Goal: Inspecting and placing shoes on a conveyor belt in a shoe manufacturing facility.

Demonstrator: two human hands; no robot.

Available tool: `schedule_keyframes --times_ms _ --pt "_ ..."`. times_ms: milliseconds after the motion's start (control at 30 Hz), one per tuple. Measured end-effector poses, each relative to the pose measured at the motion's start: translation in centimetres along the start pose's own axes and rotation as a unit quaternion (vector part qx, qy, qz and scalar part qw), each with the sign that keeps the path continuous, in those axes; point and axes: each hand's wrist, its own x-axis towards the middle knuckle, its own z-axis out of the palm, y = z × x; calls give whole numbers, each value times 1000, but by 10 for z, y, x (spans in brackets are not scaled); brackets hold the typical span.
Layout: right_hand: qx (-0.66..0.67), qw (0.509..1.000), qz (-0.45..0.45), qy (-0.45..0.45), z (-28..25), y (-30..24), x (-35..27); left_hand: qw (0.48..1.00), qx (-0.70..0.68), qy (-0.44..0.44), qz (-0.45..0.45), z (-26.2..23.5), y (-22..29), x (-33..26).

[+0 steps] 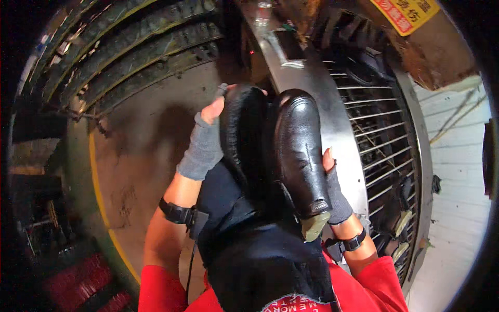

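The left hand (pixel 208 136), in a grey fingerless glove, is reaching up, its grip curling round one black shoe (pixel 240 140). The right hand (pixel 332 182) is gripping the other shiny black shoe (pixel 300 151) from below, just above the metal rack (pixel 384 135)

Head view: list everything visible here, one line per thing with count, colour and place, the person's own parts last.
shoes: two, glossy black, held together at centre, one with a grey-green heel block toward the camera
metal rack: one, silver wire bars, right of the shoes
metal frame: one, silver, curving from the top past the shoes
conveyor tracks: several, dark and grimy, upper left
floor: grey, with a yellow line, left
warning sign: one, yellow and red, top right
apron: one, dark, lower centre
left hand: grey fingerless glove, black wrist strap, holding the left shoe
right hand: same glove and strap, against the right shoe
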Motion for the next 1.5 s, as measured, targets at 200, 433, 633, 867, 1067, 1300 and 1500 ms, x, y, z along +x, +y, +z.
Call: schedule_keyframes --times_ms 200,433,633,867,1067,1300,1500 --pt "-104 993 53 -20 -1 46 15 999 -16 -35 -18 8 6 -12" --pt "-61 994 76 -45 4 46 19 998 39 -31 -35 10 9 -23" --pt "-89 992 61 -69 11 39 19 995 69 -63 -33 4 11 -25" --pt "-73 995 67 -19 1 40 8 997 74 -18 -22 24 17 -47" --pt "-319 941 -37 -110 47 15 21 924 376 28 61 33 56 -85" --pt "-498 851 88 -140 78 -15 10 969 200 133 59 1 46 -120" --pt "-488 810 -304 -117 42 9 16 995 59 12 80 -57 -6 -123"
